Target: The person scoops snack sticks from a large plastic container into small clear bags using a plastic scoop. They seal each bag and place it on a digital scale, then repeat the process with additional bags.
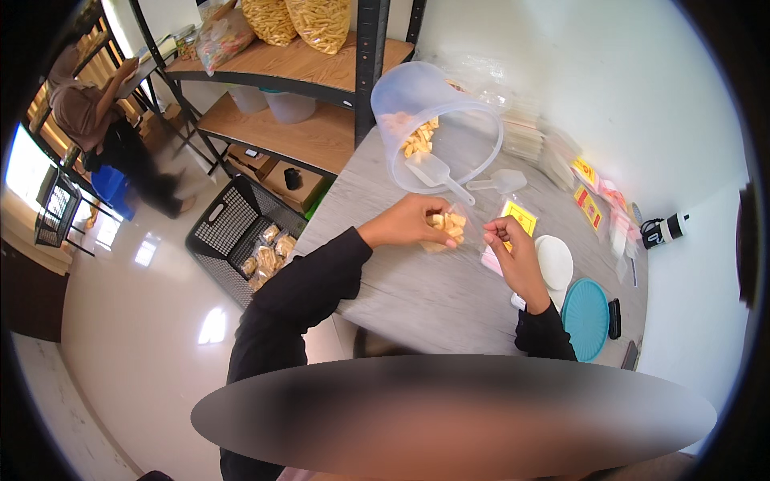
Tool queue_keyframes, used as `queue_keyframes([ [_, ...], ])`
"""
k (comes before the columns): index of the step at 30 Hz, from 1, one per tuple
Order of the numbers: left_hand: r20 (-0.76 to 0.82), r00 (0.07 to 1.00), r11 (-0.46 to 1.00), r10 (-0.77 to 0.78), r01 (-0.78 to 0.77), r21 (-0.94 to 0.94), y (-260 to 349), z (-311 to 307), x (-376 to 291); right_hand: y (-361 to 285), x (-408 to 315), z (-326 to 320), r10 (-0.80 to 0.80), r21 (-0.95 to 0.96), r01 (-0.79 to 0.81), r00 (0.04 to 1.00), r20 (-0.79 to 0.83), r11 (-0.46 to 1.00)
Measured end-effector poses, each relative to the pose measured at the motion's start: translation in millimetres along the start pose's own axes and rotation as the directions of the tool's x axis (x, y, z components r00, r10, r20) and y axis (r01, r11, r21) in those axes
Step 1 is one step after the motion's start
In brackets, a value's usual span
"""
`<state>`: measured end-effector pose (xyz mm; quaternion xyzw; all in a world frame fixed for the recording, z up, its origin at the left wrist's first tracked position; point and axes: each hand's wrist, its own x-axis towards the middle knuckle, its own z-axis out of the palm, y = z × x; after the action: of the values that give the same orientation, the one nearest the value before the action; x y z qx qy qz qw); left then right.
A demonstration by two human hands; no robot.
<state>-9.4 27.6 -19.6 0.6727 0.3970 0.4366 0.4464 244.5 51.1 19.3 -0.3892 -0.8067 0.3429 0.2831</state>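
Note:
In my left hand (412,222) I hold a small clear plastic bag with pale yellow snack pieces (448,227) in it. My right hand (512,252) is at the bag's clear edge, thumb and fingertips pinched together; whether they grip the film is too fine to see. Beneath the right hand lie plastic packets with a yellow printed label (522,217). Beyond the hands a translucent plastic tub (391,114) lies on its side, its mouth towards me. Loose snack pieces (420,141) and a plastic scoop (434,171) are inside, the handle reaching over the rim. Another scoop (504,181) lies beside it.
A white round-topped object (553,262) and a teal lid (585,320) lie at the right. Flat plastic bags (522,129) are stacked along the wall. A black crate (210,249) of filled bags stands left of the table (391,294). Shelving (325,72) rises behind; a person (99,120) stands far left.

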Motion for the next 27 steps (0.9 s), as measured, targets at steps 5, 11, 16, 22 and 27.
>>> queue_keyframes([
  [5, -0.214, 0.97, 0.993, -0.111, 0.099, -0.066, 13.1, -23.4, -17.3, 18.8, -21.0, -22.3, -0.008, -0.002, 0.008, 0.999, -0.046, 1.0],
  [11, -0.486, 0.846, 0.959, -0.221, 0.096, -0.268, 9.8, -45.2, -66.3, 44.4, -41.2, -37.8, -0.052, -0.048, 0.05, 0.998, -0.033, 0.998],
  [16, -0.587, 0.744, 0.89, -0.317, 0.02, -0.456, -4.2, -61.5, -119.5, 54.2, -46.4, -38.3, -0.092, -0.067, 0.092, 0.996, 0.008, 0.993],
  [22, -0.881, 0.453, 0.99, -0.137, 0.104, -0.1, -6.1, -86.3, -195.3, 63.3, -52.9, -34.4, -0.246, -0.186, 0.229, 0.967, -0.072, 0.956],
  [27, -0.945, 0.326, 0.919, 0.005, 0.372, 0.133, 4.5, -96.7, -232.1, 67.7, -56.0, -38.1, -0.305, -0.267, 0.274, 0.949, -0.082, 0.924],
])
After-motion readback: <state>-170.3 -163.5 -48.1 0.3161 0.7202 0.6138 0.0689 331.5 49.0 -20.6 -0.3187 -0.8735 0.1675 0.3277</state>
